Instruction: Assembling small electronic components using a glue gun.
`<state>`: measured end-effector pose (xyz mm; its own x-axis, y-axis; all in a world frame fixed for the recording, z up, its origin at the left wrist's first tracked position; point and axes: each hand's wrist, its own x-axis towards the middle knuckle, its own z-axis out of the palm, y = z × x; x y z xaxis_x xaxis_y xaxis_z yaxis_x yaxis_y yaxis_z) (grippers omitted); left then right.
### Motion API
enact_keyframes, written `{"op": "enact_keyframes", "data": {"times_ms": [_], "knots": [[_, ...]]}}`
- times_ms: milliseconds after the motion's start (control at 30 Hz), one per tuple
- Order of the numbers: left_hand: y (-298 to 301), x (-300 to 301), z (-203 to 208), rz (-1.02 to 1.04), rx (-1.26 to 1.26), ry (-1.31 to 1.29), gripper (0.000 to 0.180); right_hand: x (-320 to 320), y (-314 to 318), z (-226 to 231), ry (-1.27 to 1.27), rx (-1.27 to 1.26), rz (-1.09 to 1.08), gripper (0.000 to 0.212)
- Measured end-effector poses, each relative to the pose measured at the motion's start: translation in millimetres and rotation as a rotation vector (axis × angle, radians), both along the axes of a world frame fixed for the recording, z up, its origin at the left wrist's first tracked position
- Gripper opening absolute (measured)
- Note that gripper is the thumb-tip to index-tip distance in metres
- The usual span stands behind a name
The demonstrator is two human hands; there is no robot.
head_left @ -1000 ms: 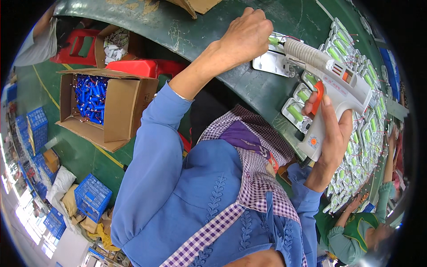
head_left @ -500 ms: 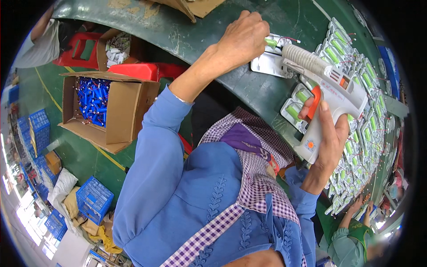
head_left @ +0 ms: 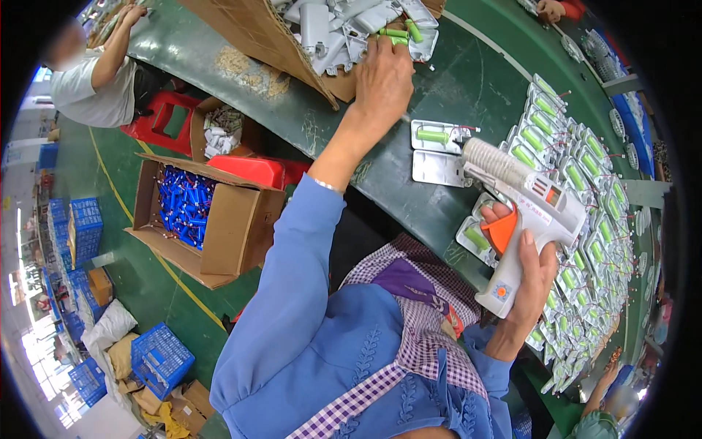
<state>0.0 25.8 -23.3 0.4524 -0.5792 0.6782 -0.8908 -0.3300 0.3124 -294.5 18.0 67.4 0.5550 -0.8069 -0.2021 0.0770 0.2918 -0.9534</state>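
Note:
My left hand (head_left: pixel 384 80) reaches to the near edge of a cardboard box of white plastic casings (head_left: pixel 314 29). Its fingers are drawn together on a green battery (head_left: pixel 398 42), with other green batteries just beyond. My right hand (head_left: pixel 532 274) grips a white glue gun (head_left: pixel 541 208), fingers around the handle and by the orange trigger (head_left: pixel 500 228). Near the gun's nozzle lies a white casing (head_left: pixel 442 134) holding a green battery and a red wire. Beside it, toward me, rests a plain white cover (head_left: pixel 439 168).
Many casings with green batteries (head_left: pixel 585 212) cover the table's right side. To the left below the table stand a carton of blue batteries (head_left: pixel 186 205), red stools (head_left: pixel 172 121) and blue crates (head_left: pixel 161 355). A co-worker (head_left: pixel 99 80) sits at far left; others are at right.
My left hand has moved away from the casing by the nozzle, up to the box of casings. The view has shifted, showing more of that box. My right hand still holds the glue gun.

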Motion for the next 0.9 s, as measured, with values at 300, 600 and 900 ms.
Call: {"op": "enact_keyframes", "data": {"times_ms": [300,600,900], "knots": [[-26.1,41.2,-3.1,-0.037,-0.283,-0.008,0.017,-5.4,-1.0,1.2,-0.042,0.038,-0.015,0.049],[14.4,-3.1,33.8,-0.333,-0.54,0.146,0.012,-9.5,9.8,-3.2,-0.003,0.068,0.11,0.041],[77.0,-33.1,-28.7,-0.143,-0.007,0.004,0.019,-0.6,11.6,-7.4,0.129,0.027,0.145,0.038]]}}
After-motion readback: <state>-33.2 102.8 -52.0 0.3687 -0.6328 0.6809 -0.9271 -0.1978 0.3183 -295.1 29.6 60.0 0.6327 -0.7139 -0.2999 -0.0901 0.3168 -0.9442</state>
